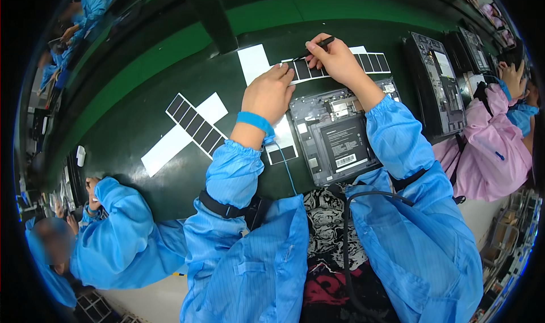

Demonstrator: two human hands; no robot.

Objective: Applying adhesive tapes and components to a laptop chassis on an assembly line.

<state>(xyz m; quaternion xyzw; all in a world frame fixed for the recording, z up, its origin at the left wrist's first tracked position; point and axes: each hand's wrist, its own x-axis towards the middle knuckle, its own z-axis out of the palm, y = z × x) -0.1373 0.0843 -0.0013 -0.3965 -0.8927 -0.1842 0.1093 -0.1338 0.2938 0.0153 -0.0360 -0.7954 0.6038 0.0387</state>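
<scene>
Using the coverless laptop base (318, 150) as the reference; it sits on the dark green tabletop (136, 124) right in front of the worker, battery (344, 144) exposed.

Right hand (332, 59): over the far edge of the laptop base, thumb and fingers pinching a slim black pen-shaped tool (325, 42). Could be tweezers, can't tell from here. Its tip points down and left.

Left hand (268, 93): off the far-left corner of the laptop base, fingers together, fingertips down at the left end of a strip of black pads (372, 63). Can't tell whether they pinch anything. That strip lies just beyond the far edge of the laptop base, black rectangles in a row on white backing.

White sheet (254, 62) sits past the far-left corner of the laptop base, partly under the left hand. Single black pad (282, 155) on white, just left of the laptop base. Well left of it, a second pad strip (196, 124) crosses a white strip (164, 150).

Blue wrist strap (254, 121) on the left wrist, cord running down left of the laptop base. Another laptop base (440, 84) to its right, then a co-worker's pink sleeve (497, 141).
</scene>
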